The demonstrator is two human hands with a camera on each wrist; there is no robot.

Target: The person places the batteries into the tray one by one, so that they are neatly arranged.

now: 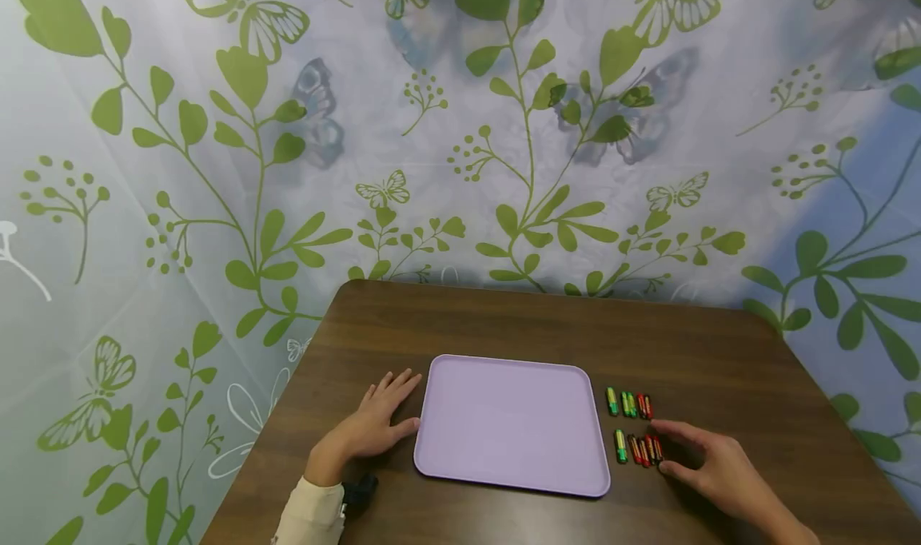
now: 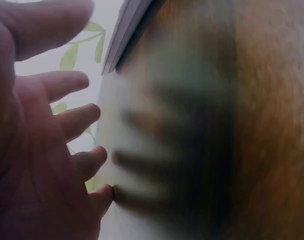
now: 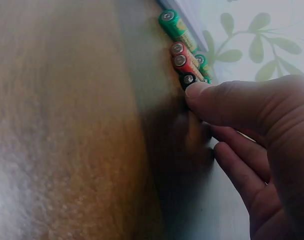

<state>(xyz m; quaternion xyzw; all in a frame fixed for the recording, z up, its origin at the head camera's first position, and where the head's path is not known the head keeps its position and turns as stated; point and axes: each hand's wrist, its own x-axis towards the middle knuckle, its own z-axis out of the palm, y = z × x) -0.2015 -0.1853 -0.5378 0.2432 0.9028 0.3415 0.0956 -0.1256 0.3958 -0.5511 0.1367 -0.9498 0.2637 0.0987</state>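
Note:
Two rows of small batteries, some green (image 1: 621,447) and some red and black (image 1: 635,449), lie on the brown table to the right of a lilac tray (image 1: 512,425). My right hand (image 1: 719,469) is at the right end of the nearer row, thumb and index finger apart around its last battery. In the right wrist view, the thumb (image 3: 212,102) meets or nearly meets the end of a black battery (image 3: 188,80); the index fingertip is hidden there. My left hand (image 1: 374,421) lies spread on the table by the tray's left side, holding nothing, its thumb at the rim.
A curtain (image 1: 460,145) with green leaves and butterflies hangs behind the table (image 1: 547,313) and along its left. A black strap or device (image 1: 360,493) is at the left wrist, beside a cream sleeve (image 1: 311,513).

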